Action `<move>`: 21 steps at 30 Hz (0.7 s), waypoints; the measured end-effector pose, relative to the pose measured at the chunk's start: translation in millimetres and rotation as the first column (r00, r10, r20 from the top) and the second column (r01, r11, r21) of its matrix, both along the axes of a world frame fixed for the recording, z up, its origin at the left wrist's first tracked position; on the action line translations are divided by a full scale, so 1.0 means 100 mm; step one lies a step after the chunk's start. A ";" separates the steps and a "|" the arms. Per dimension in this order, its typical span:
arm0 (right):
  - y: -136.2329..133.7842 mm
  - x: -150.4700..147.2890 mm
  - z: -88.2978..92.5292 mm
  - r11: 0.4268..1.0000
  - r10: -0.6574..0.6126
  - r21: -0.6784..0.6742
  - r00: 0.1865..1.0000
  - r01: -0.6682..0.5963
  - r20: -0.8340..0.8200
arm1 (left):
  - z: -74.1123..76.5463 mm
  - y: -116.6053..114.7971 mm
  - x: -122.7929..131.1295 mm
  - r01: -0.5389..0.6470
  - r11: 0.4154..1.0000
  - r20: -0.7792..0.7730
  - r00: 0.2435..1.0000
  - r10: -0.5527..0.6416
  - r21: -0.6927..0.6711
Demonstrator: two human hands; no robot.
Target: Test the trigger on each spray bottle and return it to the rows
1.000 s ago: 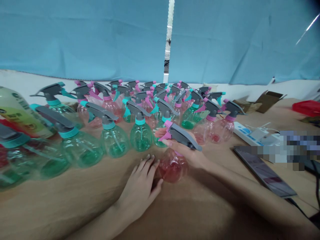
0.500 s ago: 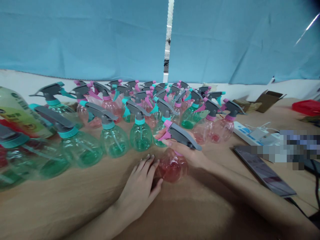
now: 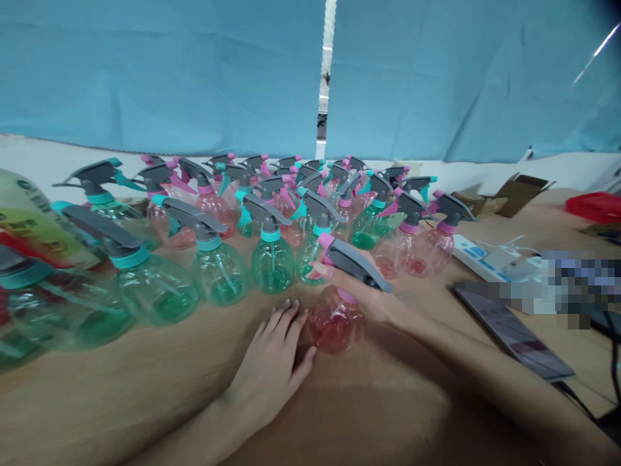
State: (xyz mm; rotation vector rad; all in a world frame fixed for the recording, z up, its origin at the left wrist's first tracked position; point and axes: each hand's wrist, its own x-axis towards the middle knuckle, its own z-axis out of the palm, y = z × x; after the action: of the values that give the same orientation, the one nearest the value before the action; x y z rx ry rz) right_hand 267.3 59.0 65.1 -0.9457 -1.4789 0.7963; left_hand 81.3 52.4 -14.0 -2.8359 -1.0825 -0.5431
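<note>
Pink spray bottle (image 3: 336, 320), held in right hand (image 3: 352, 278)

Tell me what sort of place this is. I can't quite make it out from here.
Probably a makeshift workroom for packing or assembly: many plastic spray bottles crowd a wooden table, a power strip lies beside them, and a blue sheet hangs behind.

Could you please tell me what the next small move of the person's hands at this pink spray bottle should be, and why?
Probably the left hand should close around the clear pink plastic bottle. It lies right beside the bottle, while the right hand grips the grey plastic trigger head on top, so nothing seems to brace the body.
</note>
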 end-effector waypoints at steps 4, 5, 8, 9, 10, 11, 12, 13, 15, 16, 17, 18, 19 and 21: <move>-0.02 -0.03 0.00 0.998 -0.062 -0.004 0.997 0.062 -0.038 | 0.01 0.00 -0.01 -0.003 1.000 0.010 1.000 0.003 -0.010; -0.01 -0.02 0.00 0.999 -0.036 -0.011 0.999 0.036 -0.015 | 0.02 0.00 -0.01 -0.003 1.000 0.007 1.000 0.003 -0.013; 0.02 0.05 0.00 0.999 0.039 -0.009 0.997 -0.038 0.071 | 0.02 0.00 -0.01 0.001 1.000 0.006 1.000 -0.001 -0.015; 0.02 0.07 0.00 0.999 0.049 -0.005 0.994 -0.049 0.097 | 0.02 0.00 -0.01 0.002 1.000 0.008 1.000 -0.002 -0.015; 0.03 0.09 0.00 0.999 0.051 0.000 0.992 -0.052 0.117 | 0.02 0.00 -0.01 0.003 1.000 0.009 1.000 -0.003 -0.013; 0.03 0.10 0.00 0.999 0.053 0.004 0.990 -0.054 0.127 | 0.02 0.01 -0.01 0.001 1.000 0.007 1.000 -0.001 -0.011; 0.03 0.10 0.00 0.999 0.047 0.011 0.991 -0.048 0.122 | 0.02 0.00 -0.01 -0.002 1.000 -0.001 1.000 0.002 -0.011; 0.03 0.10 -0.01 0.999 0.043 0.013 0.993 -0.045 0.110 | 0.03 0.00 -0.01 -0.005 1.000 -0.012 1.000 0.005 -0.012; 0.03 0.09 -0.02 0.999 0.053 0.002 0.996 -0.053 0.073 | 0.04 0.00 0.00 -0.011 1.000 -0.031 0.999 0.010 -0.015; 0.03 0.09 -0.03 0.998 0.067 -0.009 0.996 -0.066 0.052 | 0.05 0.00 0.00 -0.012 1.000 -0.037 0.999 0.011 -0.017; 0.04 0.09 -0.04 0.996 0.087 -0.020 0.996 -0.086 0.031 | 0.05 0.00 0.00 -0.013 1.000 -0.040 0.999 0.012 -0.018; 0.05 0.08 -0.05 0.993 0.111 -0.028 0.994 -0.111 0.011 | 0.05 0.00 0.01 -0.014 1.000 -0.040 0.999 0.013 -0.018; 0.06 0.08 -0.06 0.990 0.136 -0.029 0.991 -0.136 -0.007 | 0.05 0.00 0.01 -0.015 1.000 -0.038 0.999 0.014 -0.016; 0.07 0.08 -0.08 0.988 0.154 -0.011 0.987 -0.155 -0.041 | 0.05 0.00 0.01 -0.008 1.000 -0.031 0.999 0.008 -0.015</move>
State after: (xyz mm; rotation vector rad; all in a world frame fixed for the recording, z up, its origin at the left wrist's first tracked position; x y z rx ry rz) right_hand 275.0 66.1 57.0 -0.8284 -1.5265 0.9342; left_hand 82.2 51.9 -9.3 -2.8413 -1.0971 -0.4911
